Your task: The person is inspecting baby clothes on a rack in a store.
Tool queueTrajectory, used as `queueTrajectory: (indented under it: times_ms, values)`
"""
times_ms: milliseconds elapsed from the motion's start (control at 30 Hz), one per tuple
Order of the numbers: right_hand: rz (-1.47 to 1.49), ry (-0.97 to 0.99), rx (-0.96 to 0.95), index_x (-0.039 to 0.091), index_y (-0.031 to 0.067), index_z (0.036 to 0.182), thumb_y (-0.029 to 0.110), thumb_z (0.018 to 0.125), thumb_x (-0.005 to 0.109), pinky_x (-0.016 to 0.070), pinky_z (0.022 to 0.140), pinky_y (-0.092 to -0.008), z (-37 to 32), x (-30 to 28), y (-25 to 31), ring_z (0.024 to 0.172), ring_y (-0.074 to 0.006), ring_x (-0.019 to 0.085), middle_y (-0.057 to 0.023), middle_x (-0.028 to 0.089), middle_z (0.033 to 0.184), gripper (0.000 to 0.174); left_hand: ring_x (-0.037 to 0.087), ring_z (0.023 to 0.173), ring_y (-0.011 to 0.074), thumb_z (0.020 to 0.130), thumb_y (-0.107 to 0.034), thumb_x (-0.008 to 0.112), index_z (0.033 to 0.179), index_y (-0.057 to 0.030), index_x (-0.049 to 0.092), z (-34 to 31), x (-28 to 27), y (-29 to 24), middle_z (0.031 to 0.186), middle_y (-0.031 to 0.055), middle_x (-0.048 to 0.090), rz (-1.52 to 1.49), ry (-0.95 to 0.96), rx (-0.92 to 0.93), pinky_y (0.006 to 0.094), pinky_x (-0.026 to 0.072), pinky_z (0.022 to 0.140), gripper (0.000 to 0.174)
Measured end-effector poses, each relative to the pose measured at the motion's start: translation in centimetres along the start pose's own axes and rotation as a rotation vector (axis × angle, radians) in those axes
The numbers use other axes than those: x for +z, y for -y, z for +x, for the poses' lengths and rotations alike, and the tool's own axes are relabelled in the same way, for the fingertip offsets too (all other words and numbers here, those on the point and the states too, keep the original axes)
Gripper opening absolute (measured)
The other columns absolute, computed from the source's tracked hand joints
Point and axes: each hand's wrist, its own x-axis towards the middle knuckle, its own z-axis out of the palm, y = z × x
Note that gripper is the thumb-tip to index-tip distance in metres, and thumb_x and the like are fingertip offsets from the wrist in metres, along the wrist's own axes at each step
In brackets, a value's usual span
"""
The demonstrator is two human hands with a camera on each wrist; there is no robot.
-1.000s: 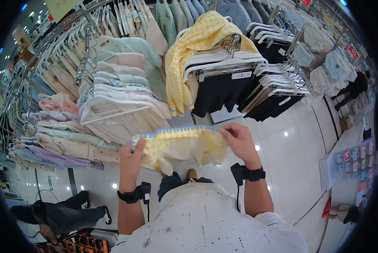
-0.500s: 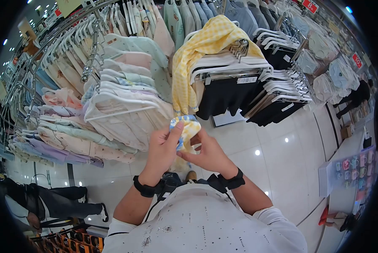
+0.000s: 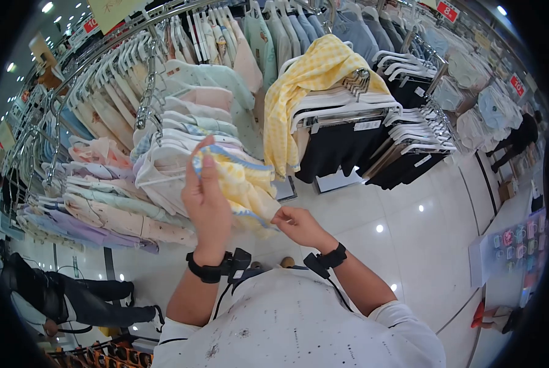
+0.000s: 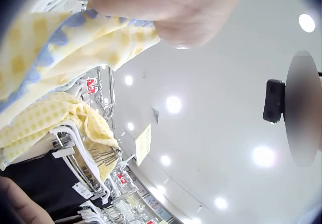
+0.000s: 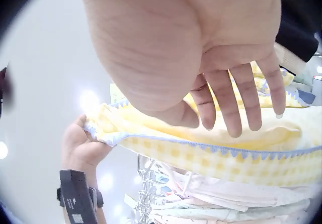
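Observation:
A yellow-and-white checked garment with blue scalloped edging (image 3: 244, 187) hangs between the two hands in front of the clothes racks. The left hand (image 3: 208, 205) is raised and pinches one end between thumb and fingers. Lower and to the right, the right hand (image 3: 302, 227) pinches the garment's lower edge. In the right wrist view the cloth (image 5: 201, 156) stretches from the left hand (image 5: 83, 146) past the right hand's fingers (image 5: 234, 103). The left wrist view shows the cloth (image 4: 65, 53) hanging from the left hand (image 4: 171, 8).
Another yellow checked garment (image 3: 283, 104) lies draped over a rack of white hangers with black shorts (image 3: 335, 144). Pale clothes (image 3: 127, 211) hang at the left. A person in dark trousers (image 3: 96, 300) is at the lower left. A display stand (image 3: 480, 260) stands at the right.
The hands came together around the bunched cloth, then parted again. The left hand has risen and moved left, the right hand slightly right and down, and the cloth is spread between them.

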Motion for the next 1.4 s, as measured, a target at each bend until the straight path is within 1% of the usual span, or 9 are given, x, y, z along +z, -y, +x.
queueTrajectory:
  times_ms: [67, 167, 233, 433, 567, 633, 833, 1067, 1400]
  values:
    - [0.009, -0.063, -0.13, 0.066, -0.0011, 0.103, 0.019, 0.091, 0.069, 0.0545, 0.08, -0.036, 0.0, 1.2, 3.6, 0.083, -0.0306, 0.069, -0.0152, 0.071, 0.086, 0.024, 0.05, 0.082, 0.0028, 0.109, -0.023, 0.045, 0.137, 0.0011, 0.056, 0.7, 0.0, -0.7, 0.104, 0.0001, 0.064, -0.129, -0.039, 0.004, 0.0197, 0.044, 0.074, 0.038]
    - [-0.047, -0.111, -0.363, 0.066, -0.0019, 0.099, 0.021, 0.092, 0.07, 0.0533, 0.079, -0.0358, 2.2, 4.1, 5.0, 0.081, -0.0269, 0.068, -0.0125, 0.07, 0.083, 0.024, 0.059, 0.115, 0.0138, 0.109, -0.03, 0.043, 0.138, 0.0028, 0.056, 0.7, -0.8, -1.0, 0.131, 0.01, 0.062, -0.09, 0.02, -0.053, 0.0277, 0.0461, 0.1, 0.045]
    - [-0.123, -0.105, -0.481, 0.066, -0.0023, 0.096, 0.022, 0.093, 0.07, 0.0524, 0.077, -0.0368, 3.3, 4.8, 4.5, 0.079, -0.0252, 0.067, -0.0107, 0.069, 0.081, 0.025, 0.055, 0.085, 0.0041, 0.109, -0.027, 0.046, 0.139, 0.0001, 0.056, 1.1, -0.9, -0.5, 0.102, 0.0025, 0.067, -0.092, 0.019, 0.024, 0.0206, 0.0461, 0.076, 0.042]
    - [0.158, 0.066, -0.056, 0.063, 0.0008, 0.084, 0.023, 0.099, 0.065, 0.037, 0.057, -0.0269, 3.2, 3.7, 3.6, 0.066, -0.0055, 0.042, 0.0009, 0.049, 0.068, 0.027, 0.05, 0.077, 0.0045, 0.109, -0.031, 0.048, 0.125, 0.0012, 0.066, 4.1, -6.8, -0.5, 0.084, -0.0005, 0.062, -0.094, -0.204, -0.015, 0.023, 0.045, 0.071, 0.041]
    - [0.174, -0.034, 0.045, 0.063, 0.0002, 0.081, 0.025, 0.096, 0.07, 0.0379, 0.057, -0.0282, 2.8, 0.9, 6.7, 0.065, -0.0053, 0.043, 0.0021, 0.049, 0.066, 0.029, 0.045, 0.069, 0.0056, 0.108, -0.034, 0.049, 0.113, 0.0014, 0.069, 4.9, -12.0, 2.1, 0.072, -0.0047, 0.053, 0.164, -0.201, 0.04, 0.0236, 0.0419, 0.066, 0.041]
    - [-0.102, 0.024, -0.069, 0.064, -0.0008, 0.079, 0.028, 0.089, 0.077, 0.0389, 0.058, -0.0278, 2.5, -0.6, 8.4, 0.064, -0.0055, 0.043, 0.0025, 0.049, 0.065, 0.033, 0.039, 0.064, 0.0049, 0.107, -0.037, 0.05, 0.101, 0.0004, 0.069, 5.3, -14.5, 2.8, 0.068, -0.0077, 0.044, 0.458, -0.105, 0.052, 0.0227, 0.0373, 0.061, 0.042]
    - [-0.328, 0.206, 0.129, 0.071, -0.0034, 0.084, 0.028, 0.081, 0.085, 0.0397, 0.057, -0.0283, 1.5, -3.4, 10.4, 0.062, -0.0081, 0.044, -0.0005, 0.055, 0.064, 0.034, 0.041, 0.068, 0.0024, 0.099, -0.039, 0.065, 0.089, -0.0052, 0.06, 7.0, -20.9, 1.7, 0.075, -0.0074, 0.05, 0.275, 0.107, -0.351, 0.0216, 0.034, 0.059, 0.036]
    - [-0.159, -0.007, 0.111, 0.062, -0.0013, 0.07, 0.025, 0.085, 0.082, 0.0315, 0.052, -0.0248, 0.2, -4.3, 8.1, 0.059, -0.0032, 0.037, 0.0084, 0.043, 0.061, 0.037, 0.049, 0.069, 0.0031, 0.083, -0.03, 0.084, 0.088, -0.0072, 0.059, 7.3, -28.0, 1.6, 0.078, -0.0063, 0.056, 0.049, 0.45, -0.211, 0.0206, 0.0375, 0.06, 0.034]
    - [0.08, 0.029, 0.216, 0.067, 0.001, 0.076, 0.024, 0.084, 0.083, 0.0366, 0.055, -0.0236, -2.2, -2.5, 8.7, 0.063, -0.0031, 0.045, 0.0067, 0.054, 0.066, 0.028, 0.071, 0.081, 0.016, 0.102, -0.023, 0.059, 0.104, -0.0052, 0.062, 8.7, -29.2, 2.6, 0.095, 0.0053, 0.071, -0.251, -0.042, -0.327, 0.0307, 0.0585, 0.074, 0.018]
